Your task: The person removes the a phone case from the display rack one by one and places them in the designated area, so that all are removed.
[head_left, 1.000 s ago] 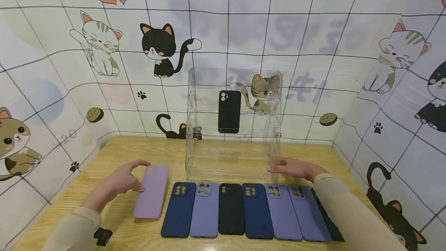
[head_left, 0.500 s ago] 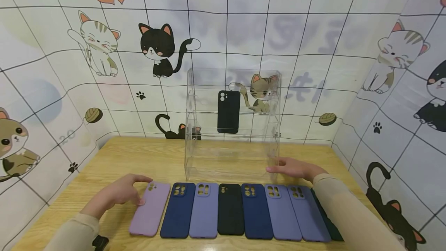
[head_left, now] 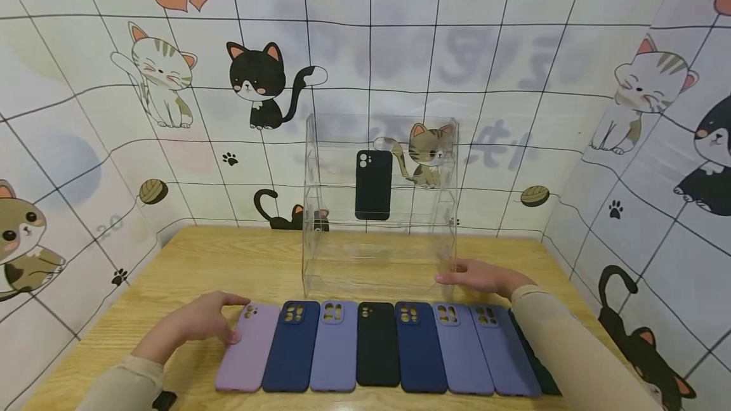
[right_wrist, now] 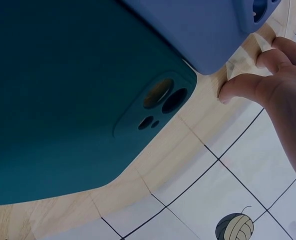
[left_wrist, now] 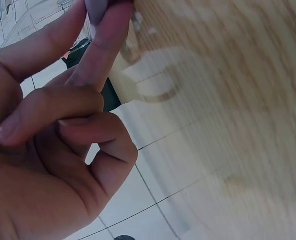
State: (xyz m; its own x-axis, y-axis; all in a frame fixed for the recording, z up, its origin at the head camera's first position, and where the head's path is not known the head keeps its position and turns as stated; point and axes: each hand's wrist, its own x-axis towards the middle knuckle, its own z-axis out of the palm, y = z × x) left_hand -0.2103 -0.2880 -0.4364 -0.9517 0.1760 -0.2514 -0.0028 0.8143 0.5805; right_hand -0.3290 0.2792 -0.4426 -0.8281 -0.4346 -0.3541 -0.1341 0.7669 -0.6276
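Note:
My left hand (head_left: 200, 319) holds the pink-lilac phone case (head_left: 248, 354) at the left end of a row, thumb and index finger on its upper part. In the left wrist view only a sliver of the case (left_wrist: 96, 11) shows between thumb and finger; the other fingers are curled. At its lower right corner, a clear plastic display rack (head_left: 311, 208) is gripped by my right hand (head_left: 485, 276). A black phone case (head_left: 374, 186) stands on an upper tier of the rack. Right of the pink-lilac case lie a navy case (head_left: 291, 351) and a lilac case (head_left: 334, 351).
The row continues with another black case (head_left: 378, 347), a navy case (head_left: 422, 351), two more lilac cases and a dark green case (right_wrist: 63, 100), partly under my right sleeve in the head view. A cat-print sheet surrounds the wooden table (head_left: 228, 259).
My left hand has brought the pink-lilac case down and nearer, then slightly right against the navy case, level with the row. My right hand has stayed at the rack.

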